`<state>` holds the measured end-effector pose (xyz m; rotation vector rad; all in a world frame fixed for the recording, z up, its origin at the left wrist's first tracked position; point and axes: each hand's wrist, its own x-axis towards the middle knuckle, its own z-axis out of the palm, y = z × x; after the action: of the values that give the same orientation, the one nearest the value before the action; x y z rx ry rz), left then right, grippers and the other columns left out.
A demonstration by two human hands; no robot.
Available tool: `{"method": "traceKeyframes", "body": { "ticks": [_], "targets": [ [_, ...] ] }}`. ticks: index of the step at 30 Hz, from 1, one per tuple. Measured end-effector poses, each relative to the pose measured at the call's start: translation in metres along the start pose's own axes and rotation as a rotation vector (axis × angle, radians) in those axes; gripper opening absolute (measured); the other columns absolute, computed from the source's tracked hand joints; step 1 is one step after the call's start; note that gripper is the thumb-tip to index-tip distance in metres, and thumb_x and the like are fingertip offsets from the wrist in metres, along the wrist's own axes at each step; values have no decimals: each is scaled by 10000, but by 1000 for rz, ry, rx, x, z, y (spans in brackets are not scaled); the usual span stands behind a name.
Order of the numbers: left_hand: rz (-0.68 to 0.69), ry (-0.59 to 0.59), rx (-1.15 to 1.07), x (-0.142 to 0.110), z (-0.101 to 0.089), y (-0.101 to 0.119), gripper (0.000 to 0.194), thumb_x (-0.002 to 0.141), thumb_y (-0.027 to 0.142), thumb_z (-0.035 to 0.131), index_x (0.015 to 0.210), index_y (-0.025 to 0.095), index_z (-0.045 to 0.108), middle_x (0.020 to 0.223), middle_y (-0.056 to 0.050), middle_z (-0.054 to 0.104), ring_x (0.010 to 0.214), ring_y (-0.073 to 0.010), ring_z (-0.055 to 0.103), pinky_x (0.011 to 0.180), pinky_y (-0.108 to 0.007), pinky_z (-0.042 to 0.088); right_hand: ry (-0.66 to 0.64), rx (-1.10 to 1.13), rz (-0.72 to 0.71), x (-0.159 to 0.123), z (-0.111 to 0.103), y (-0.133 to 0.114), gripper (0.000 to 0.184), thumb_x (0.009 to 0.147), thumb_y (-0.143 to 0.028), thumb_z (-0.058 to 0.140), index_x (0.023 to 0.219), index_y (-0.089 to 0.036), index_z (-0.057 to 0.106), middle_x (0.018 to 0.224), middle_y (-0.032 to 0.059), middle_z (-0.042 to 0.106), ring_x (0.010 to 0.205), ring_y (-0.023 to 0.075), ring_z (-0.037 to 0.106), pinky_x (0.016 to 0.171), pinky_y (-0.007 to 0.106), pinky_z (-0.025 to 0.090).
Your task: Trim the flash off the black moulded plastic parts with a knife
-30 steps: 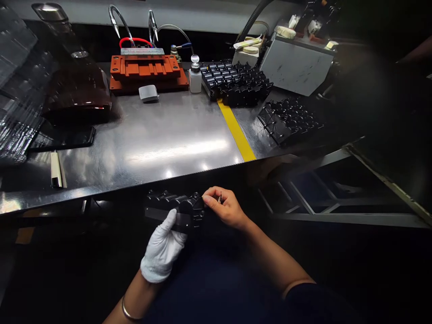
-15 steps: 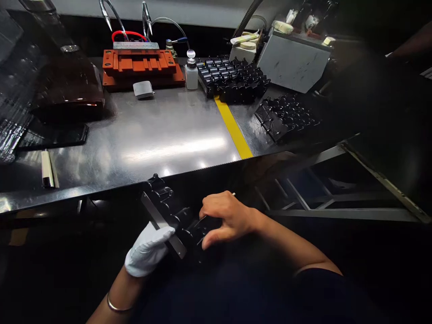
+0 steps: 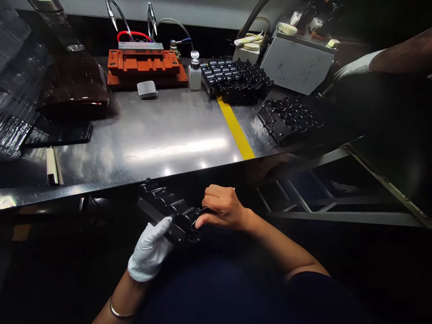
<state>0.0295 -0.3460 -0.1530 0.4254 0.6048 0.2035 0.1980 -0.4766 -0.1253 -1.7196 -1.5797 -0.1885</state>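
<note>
Though gloved, left hand [image 3: 150,252] around black part [image 3: 167,204].

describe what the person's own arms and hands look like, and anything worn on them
The left hand wears a white glove that ends at the wrist, with a slim, silvery bangle further up that forearm. The right hand has no glove. A short, dark navy sleeve ends near the right elbow; the left sleeve is out of view.

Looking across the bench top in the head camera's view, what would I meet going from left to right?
Cream-coloured stick, orange block, small white bottle, rear batch of black ribbed parts, another person's gloved hand.
</note>
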Motion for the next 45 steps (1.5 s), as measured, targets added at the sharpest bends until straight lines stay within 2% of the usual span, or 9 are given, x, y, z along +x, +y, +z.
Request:
{"method": "traceKeyframes", "body": {
  "ticks": [5,9,14,20,31,36,38,42,45],
  "targets": [
    [-187,-104,-224,1,-2,0,468,935,1,334,978,204,753,949,-28,779,959,-119,710,973,-232,492,-23,47,-27,2,5,0,603,952,-576,367,502,-175,389,521,-24,383,511,89,346,485,249,237],
    [-309,-178,-394,-2,1,2,565,993,77,183,980,131,745,983,-89,769,941,-106,713,919,-178,506,-80,178,6,7,-3,4,491,1025,-394,279,653,-168,505,572,-13,472,530,87,420,521,217,328],
    [-378,-109,-520,-4,1,7,610,1023,219,108,1071,81,700,1013,-148,754,947,-127,714,864,-201,540,-132,37,-31,14,-20,17,356,979,-314,440,690,-159,578,578,-8,510,540,92,451,522,223,315],
    [-455,-33,-568,-7,-2,2,556,1028,291,170,1114,87,679,1014,-149,752,944,-163,717,871,-263,552,-230,-3,-131,25,-25,26,404,956,-366,495,628,-154,597,530,-20,480,497,80,417,484,235,249],
    [-472,-128,-531,-12,4,-9,519,1022,239,194,1173,77,663,1106,-171,721,1061,-170,670,922,-241,516,-592,462,57,20,-36,36,412,944,-389,506,648,-134,637,561,-5,547,512,68,470,517,204,329],
    [-441,-195,-459,-12,13,-3,547,1018,201,172,1123,87,697,1081,-142,736,1074,-147,664,973,-219,476,-1109,930,175,16,-45,44,472,886,-512,558,654,-127,702,525,-5,546,490,72,475,482,195,362],
    [-332,-217,-468,-13,12,1,568,1020,207,144,1137,110,692,1109,-120,730,1073,-117,662,965,-183,468,-1008,996,290,12,-44,43,502,883,-547,540,711,-117,732,519,-7,530,494,75,467,484,202,371],
    [-168,-237,-344,-18,9,6,651,987,79,91,1042,149,736,1032,-80,759,967,-125,707,920,-212,518,-278,876,577,-1,-23,26,507,926,-533,476,878,-107,747,575,-22,479,527,73,439,494,211,369],
    [-99,-201,-245,-19,10,4,670,965,28,98,998,184,748,980,-31,773,872,-141,733,829,-251,581,-44,846,626,-10,2,6,438,901,-516,536,901,-131,745,652,-5,522,592,86,486,545,223,405]
  ]
}}
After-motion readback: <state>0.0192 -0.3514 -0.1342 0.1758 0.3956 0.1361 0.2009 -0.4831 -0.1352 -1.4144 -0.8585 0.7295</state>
